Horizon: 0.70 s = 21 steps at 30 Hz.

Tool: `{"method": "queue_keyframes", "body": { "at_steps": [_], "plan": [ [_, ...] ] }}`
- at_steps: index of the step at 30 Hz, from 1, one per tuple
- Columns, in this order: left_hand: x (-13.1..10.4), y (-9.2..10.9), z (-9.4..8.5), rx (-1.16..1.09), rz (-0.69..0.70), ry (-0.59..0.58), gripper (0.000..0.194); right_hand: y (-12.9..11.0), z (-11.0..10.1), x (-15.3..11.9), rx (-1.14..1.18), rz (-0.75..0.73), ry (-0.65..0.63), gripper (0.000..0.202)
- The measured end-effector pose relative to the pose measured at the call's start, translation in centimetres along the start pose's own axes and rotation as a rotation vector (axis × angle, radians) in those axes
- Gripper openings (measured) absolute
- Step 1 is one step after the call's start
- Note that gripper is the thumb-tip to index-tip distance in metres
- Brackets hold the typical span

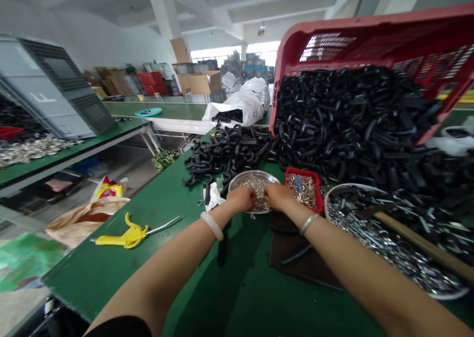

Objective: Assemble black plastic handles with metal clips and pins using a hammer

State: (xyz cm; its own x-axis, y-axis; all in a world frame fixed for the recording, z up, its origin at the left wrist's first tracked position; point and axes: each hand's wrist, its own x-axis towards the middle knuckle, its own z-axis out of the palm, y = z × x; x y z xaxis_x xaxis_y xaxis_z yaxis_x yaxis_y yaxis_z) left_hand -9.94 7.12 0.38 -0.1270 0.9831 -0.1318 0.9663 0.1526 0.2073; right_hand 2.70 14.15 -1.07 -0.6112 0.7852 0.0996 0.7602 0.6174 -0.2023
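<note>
Both hands reach into a round clear bowl [272,178] of small metal parts [255,183]. My left hand [242,199] is at the bowl's left side, fingers curled down toward the parts. Opposite it, my right hand [278,196] comes over the right rim with its fingers bent inward. Whatever the fingertips pinch is hidden or too small to make out. Right beside the bowl stands a red basket [319,191] of small metal pins, with a blue piece on top. A crumpled white tissue [214,195] and a black part lie by my left wrist.
A yellow air blow gun [128,234] lies at left on the green table [207,297]. Black plastic parts [351,110] spill from a tipped red crate [287,46]. At right, a hammer [414,236] rests across a tub of metal hardware. A dark board [296,263] lies nearby.
</note>
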Motion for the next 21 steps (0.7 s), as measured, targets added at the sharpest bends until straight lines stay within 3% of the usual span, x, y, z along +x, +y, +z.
{"method": "queue_keyframes", "body": {
  "at_steps": [4,12,15,18,21],
  "plan": [
    [0.7,-0.9,0.2,-0.066,0.012,0.039,0.023,1.4,-0.7,-1.1,0.118,-0.047,0.04,0.013],
    [1.6,-0.2,1.2,-0.128,0.031,0.048,0.021,2.9,-1.0,-2.8,0.365,-0.105,0.127,0.02],
    [1.7,0.0,1.0,-0.105,0.022,0.065,0.022,3.4,-2.0,-3.7,0.416,-0.087,0.167,0.018],
    [0.8,0.8,0.7,-0.118,0.052,0.113,0.023,4.9,-3.7,-6.3,0.417,-0.037,0.232,0.016],
    [-1.0,2.9,1.1,-0.19,0.215,0.154,0.019,7.3,-4.8,-10.4,0.235,0.055,0.228,0.016]
  ]
}}
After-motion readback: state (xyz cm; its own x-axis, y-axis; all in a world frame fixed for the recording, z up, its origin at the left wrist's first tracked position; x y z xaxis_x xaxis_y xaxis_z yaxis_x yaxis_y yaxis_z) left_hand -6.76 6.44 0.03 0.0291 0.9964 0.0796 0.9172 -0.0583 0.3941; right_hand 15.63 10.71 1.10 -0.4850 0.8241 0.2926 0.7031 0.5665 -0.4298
